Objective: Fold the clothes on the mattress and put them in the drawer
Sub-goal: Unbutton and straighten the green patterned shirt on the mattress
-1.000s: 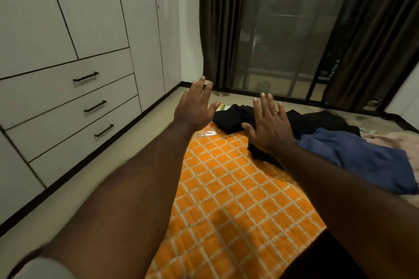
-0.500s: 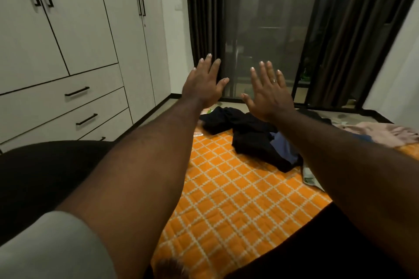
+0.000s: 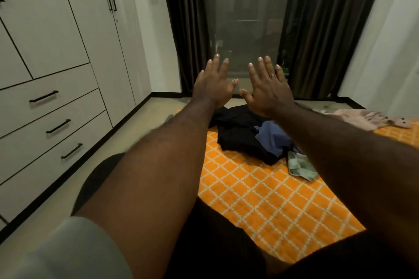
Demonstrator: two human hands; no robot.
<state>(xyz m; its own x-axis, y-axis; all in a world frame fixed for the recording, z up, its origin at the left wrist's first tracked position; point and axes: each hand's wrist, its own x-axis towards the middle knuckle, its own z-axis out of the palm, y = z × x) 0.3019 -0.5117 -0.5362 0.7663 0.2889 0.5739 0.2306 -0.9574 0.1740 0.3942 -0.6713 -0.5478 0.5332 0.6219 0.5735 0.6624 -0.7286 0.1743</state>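
Reaching out above the mattress (image 3: 260,195), the left hand (image 3: 214,85) and right hand (image 3: 264,88) hover side by side, fingers spread and straight, holding nothing. Folding seems not yet begun: a black garment (image 3: 238,136) and a blue one (image 3: 271,137) lie heaped at the far end. Next, the hands probably need to lower and grip one piece. The drawers (image 3: 45,106) are closed, and the right arm hides part of the heap.

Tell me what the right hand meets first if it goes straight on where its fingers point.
Likely nothing near: the right hand points over the clothes toward the glass door, though depth is unclear.
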